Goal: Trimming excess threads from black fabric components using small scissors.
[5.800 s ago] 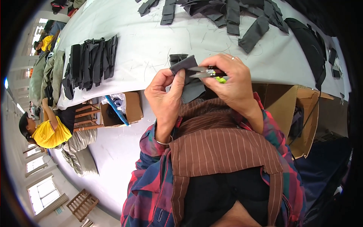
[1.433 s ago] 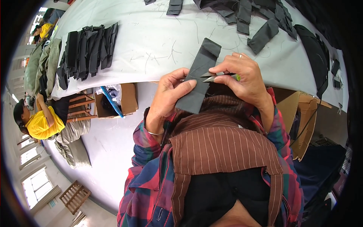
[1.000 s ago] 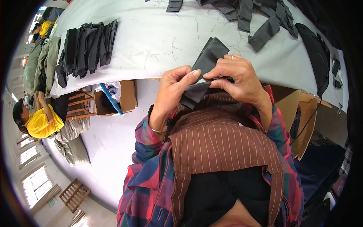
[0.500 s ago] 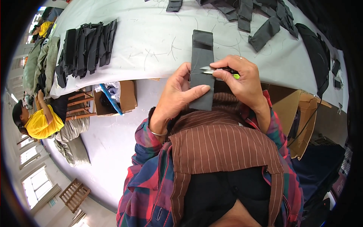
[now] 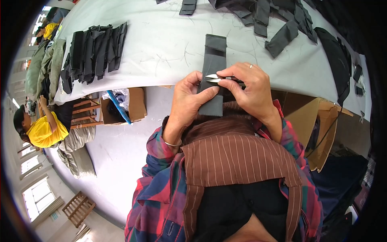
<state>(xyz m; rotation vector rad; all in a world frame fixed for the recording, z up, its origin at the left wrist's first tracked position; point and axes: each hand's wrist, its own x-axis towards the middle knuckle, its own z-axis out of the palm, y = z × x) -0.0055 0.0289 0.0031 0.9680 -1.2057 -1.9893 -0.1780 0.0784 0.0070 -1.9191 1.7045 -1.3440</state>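
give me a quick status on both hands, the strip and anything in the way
Left hand gripping dark fabric strip. Right hand holding snips, blades parted over strip. Left thumb close below blades. Loose threads on white table beyond.

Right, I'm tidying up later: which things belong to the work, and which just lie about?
In the work:
dark fabric strip, in the left hand
snips, in the right hand
likely: strip row, strip heap

Seemingly just lying about:
left cardboard box
right cardboard box
slatted wooden frame

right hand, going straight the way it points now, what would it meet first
Probably the grey fabric strip held in the left hand; the snips' blades overlap it, but depth is unclear.
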